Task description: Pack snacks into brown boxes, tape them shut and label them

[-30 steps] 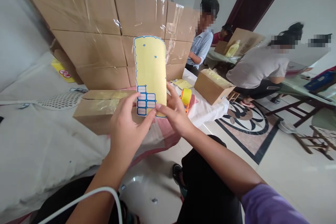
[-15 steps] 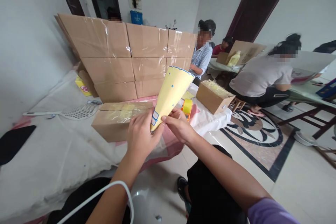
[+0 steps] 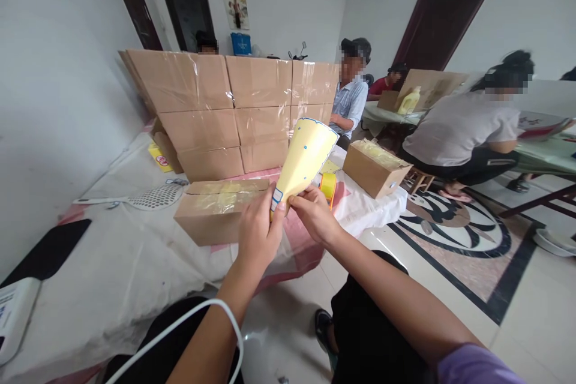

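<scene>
Currently both my left hand (image 3: 258,229) and right hand (image 3: 315,214) pinch the bottom end of the yellow blue-edged label sheet (image 3: 303,159); its long axis tilts up-right, over the taped cardboard box (image 3: 216,207) on the bed's near edge.

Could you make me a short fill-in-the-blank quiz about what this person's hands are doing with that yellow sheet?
1. Both hands pinch the bottom end of a ____ label sheet.
2. The left hand and right hand hold it in front of a taped ____ box.
3. The stickers left on the sheet have ____ borders.
4. Past the sheet a roll of yellow ____ lies on the cloth.

Missing words: yellow; cardboard; blue; tape
</scene>
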The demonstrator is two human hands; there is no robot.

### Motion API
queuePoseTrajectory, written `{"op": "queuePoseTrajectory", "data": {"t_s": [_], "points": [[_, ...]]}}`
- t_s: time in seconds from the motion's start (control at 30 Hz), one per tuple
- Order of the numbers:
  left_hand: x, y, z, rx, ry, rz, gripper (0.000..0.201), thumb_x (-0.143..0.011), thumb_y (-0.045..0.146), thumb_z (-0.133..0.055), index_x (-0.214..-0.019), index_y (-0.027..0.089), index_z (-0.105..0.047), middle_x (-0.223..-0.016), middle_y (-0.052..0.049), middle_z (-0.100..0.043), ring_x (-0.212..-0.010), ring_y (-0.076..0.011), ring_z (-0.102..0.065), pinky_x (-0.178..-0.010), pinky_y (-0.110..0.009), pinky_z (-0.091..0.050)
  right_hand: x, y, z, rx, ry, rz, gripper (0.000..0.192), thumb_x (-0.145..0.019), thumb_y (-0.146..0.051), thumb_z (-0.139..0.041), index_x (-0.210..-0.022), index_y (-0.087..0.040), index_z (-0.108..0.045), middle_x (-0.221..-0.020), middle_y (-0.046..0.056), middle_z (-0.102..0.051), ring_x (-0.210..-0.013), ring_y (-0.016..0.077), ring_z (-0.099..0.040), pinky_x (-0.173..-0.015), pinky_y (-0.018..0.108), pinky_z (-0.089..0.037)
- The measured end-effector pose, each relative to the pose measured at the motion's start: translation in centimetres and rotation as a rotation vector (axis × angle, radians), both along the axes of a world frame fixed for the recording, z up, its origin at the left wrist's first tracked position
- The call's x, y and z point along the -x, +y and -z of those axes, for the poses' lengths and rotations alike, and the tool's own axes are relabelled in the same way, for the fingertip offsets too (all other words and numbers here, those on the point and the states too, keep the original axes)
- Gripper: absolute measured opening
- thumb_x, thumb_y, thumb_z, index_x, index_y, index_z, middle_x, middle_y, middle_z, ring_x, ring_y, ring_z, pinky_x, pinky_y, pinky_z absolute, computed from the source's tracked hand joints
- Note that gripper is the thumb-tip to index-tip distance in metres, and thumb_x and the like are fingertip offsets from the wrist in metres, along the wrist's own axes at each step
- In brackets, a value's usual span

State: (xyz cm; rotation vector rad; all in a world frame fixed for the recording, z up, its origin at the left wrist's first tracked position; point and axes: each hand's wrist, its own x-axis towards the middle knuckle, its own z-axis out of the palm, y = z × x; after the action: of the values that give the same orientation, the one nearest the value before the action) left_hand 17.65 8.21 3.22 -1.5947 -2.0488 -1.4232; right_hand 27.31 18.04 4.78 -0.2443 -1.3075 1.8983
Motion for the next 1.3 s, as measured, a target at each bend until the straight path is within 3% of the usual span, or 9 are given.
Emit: {"op": "queuePoseTrajectory", "data": {"t_s": [0.13, 0.27, 0.53, 0.83, 1.07, 1.3], "points": [[0.0, 0.2, 0.0, -0.009, -0.036, -0.026, 0.049, -0.104, 0.040, -0.033, -0.142, 0.018, -0.054, -0.132, -0.014, -0.067, -0.119, -0.0278, -0.064, -0.098, -0.042, -0.050, -0.3, 0.3, -0.3, 0.004, 0.016, 0.012, 0.025, -0.069, -0.022, -0.078, -0.093, -0.022, -0.069, -0.089, 0.001, -0.075, -0.083, 0.0186, -0.069, -0.077, 0.032, -0.056], [0.0, 0.3, -0.2, -0.017, 0.037, -0.042, 0.051, -0.100, 0.043, -0.046, -0.143, 0.019, -0.053, -0.126, -0.014, -0.070, -0.113, -0.0300, -0.066, -0.095, -0.045, -0.052, -0.5, 0.4, -0.7, -0.006, 0.020, -0.005, 0.027, -0.069, -0.024, -0.080, -0.095, -0.021, -0.070, -0.089, 0.003, -0.075, -0.075, 0.0181, -0.068, -0.072, 0.032, -0.056], [-0.7, 0.6, 0.0, -0.039, 0.086, -0.023, 0.048, -0.102, 0.037, -0.040, -0.146, 0.019, -0.050, -0.132, -0.015, -0.066, -0.119, -0.0299, -0.064, -0.097, -0.047, -0.053, -0.6, -0.3, -0.3, 0.037, 0.084, -0.083, 0.031, -0.071, -0.029, -0.085, -0.097, -0.020, -0.071, -0.094, 0.006, -0.076, -0.077, 0.0194, -0.069, -0.071, 0.032, -0.055], [-0.5, 0.9, 0.8, -0.006, -0.002, -0.012, 0.053, -0.103, 0.041, -0.034, -0.149, 0.019, -0.047, -0.142, -0.013, -0.060, -0.129, -0.0284, -0.058, -0.104, -0.046, -0.049, -0.8, 0.5, 0.1, 0.117, 0.061, -0.046, 0.031, -0.067, -0.031, -0.085, -0.093, -0.018, -0.073, -0.093, 0.007, -0.077, -0.089, 0.0246, -0.071, -0.079, 0.035, -0.054], [-0.7, 1.3, 1.0, 0.007, -0.004, -0.024, 0.051, -0.103, 0.038, -0.031, -0.147, 0.019, -0.051, -0.141, -0.012, -0.061, -0.126, -0.0281, -0.060, -0.103, -0.044, -0.050, -0.5, 0.5, 0.0, 0.134, 0.050, -0.001, 0.035, -0.063, -0.033, -0.085, -0.092, -0.018, -0.071, -0.089, 0.006, -0.077, -0.082, 0.0243, -0.070, -0.073, 0.034, -0.054], [-0.4, 1.4, 0.9, 0.005, -0.067, -0.053, 0.050, -0.103, 0.039, -0.031, -0.144, 0.020, -0.054, -0.142, -0.009, -0.060, -0.123, -0.0276, -0.063, -0.098, -0.042, -0.052, -0.3, 1.1, 0.3, 0.141, 0.065, -0.002, 0.046, -0.064, -0.030, -0.084, -0.107, -0.019, -0.070, -0.091, 0.006, -0.077, -0.090, 0.0263, -0.071, -0.080, 0.036, -0.055]]}}
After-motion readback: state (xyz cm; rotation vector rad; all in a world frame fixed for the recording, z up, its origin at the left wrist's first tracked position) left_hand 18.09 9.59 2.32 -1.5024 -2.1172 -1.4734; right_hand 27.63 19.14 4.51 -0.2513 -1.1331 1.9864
